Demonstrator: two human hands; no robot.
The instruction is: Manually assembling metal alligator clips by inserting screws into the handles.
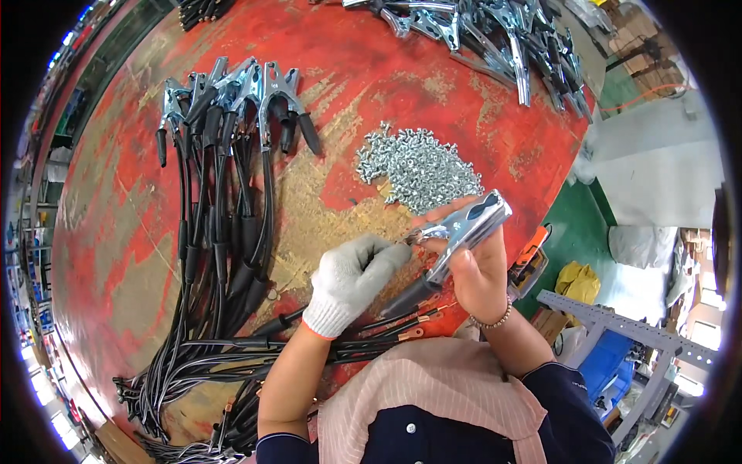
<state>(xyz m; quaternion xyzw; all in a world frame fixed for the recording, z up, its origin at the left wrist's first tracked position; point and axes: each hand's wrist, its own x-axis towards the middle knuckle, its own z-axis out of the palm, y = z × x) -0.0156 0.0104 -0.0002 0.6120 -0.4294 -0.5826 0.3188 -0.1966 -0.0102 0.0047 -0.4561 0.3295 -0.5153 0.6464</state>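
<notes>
Fingers (471, 263) of right hand (481, 278) grip metal clamp (464, 230); gloved left hand (352, 278) pinches its end.

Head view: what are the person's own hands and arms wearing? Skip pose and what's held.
Left hand wears a light grey knitted work glove with a ribbed cuff edged in orange. Right hand is bare, with a beaded bracelet at the wrist. Both forearms are bare; dark navy sleeves are pushed up near the elbows. A pink-striped apron bib lies over a navy buttoned top.

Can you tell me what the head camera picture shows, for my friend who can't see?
A bare right hand holds a metal clamp while a gloved left hand touches its end, above a worn red table with a screw pile and cabled clamps.
</notes>
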